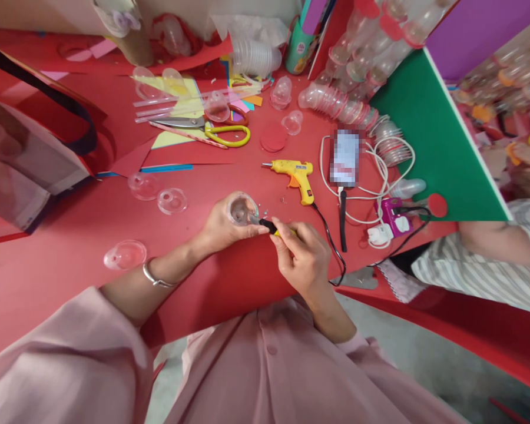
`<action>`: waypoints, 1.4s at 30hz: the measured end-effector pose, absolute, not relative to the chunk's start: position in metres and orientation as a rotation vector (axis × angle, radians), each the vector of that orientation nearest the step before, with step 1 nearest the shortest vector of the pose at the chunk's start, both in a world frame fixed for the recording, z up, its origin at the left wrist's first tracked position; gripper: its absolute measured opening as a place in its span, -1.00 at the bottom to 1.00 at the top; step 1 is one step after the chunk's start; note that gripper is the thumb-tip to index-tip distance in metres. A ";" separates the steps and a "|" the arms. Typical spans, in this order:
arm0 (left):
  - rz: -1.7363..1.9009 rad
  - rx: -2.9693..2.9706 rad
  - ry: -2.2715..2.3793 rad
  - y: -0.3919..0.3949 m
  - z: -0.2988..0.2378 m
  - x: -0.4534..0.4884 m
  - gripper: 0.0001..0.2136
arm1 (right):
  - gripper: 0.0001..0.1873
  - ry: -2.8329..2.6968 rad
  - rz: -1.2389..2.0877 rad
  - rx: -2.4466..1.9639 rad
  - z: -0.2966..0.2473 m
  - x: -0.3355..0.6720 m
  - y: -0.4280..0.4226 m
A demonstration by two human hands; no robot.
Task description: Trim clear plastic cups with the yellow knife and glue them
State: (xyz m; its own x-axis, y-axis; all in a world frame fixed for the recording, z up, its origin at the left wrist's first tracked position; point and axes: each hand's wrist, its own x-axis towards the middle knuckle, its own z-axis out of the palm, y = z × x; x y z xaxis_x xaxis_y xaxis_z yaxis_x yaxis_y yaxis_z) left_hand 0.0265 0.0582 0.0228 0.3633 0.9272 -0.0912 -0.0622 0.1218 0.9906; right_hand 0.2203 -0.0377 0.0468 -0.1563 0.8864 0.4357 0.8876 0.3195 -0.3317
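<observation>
Head view: a clear plastic cup sits in the left hand, above the red tabletop, its round mouth turned up to the camera. The left fingers wrap its side; the right hand grasps a slim black-and-yellow tool, whose grey tip meets the cup's rim. Tiny scraps lie just beyond. Red surface runs leftward from the left hand to three thin, transparent domed lids, and nearer the body to the table's front edge, close to the pink shirt. Rightward, room is tighter: a hard yellow glue gun lies just past the right hand, its black cord curving down to that edge. Beyond are steel-bladed scissors with looped handles, a flat red disc, a phone amid smooth white cable loops, ribbed stacks of clear cups, and a flat green panel with a white edge.
</observation>
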 end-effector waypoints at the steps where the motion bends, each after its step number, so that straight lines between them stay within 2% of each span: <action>1: 0.894 1.231 0.929 0.058 0.023 0.027 -0.45 | -0.64 -2.037 -0.020 -1.564 0.046 0.220 -0.037; 10: 0.908 1.194 0.886 0.062 0.022 0.026 -0.36 | -0.65 -1.989 0.135 -1.534 0.052 0.222 -0.036; 30: 0.906 1.222 0.993 0.059 0.023 0.030 -0.44 | -0.62 -1.984 -0.092 -1.681 0.046 0.225 -0.036; 37: 0.894 1.204 0.870 0.063 0.021 0.028 -0.32 | -0.65 -1.909 0.257 -1.635 0.053 0.233 -0.033; 42: 0.885 1.215 0.874 0.064 0.022 0.027 -0.32 | -0.67 -1.986 0.249 -1.595 0.056 0.230 -0.034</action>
State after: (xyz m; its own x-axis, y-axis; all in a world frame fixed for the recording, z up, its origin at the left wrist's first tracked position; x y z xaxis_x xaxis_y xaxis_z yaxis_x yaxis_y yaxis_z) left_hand 0.0274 0.0641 0.0217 0.4025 0.9119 -0.0803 -0.0917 0.1274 0.9876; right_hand 0.2298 -0.0341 0.0561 -0.1227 0.9411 0.3150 0.8341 0.2698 -0.4812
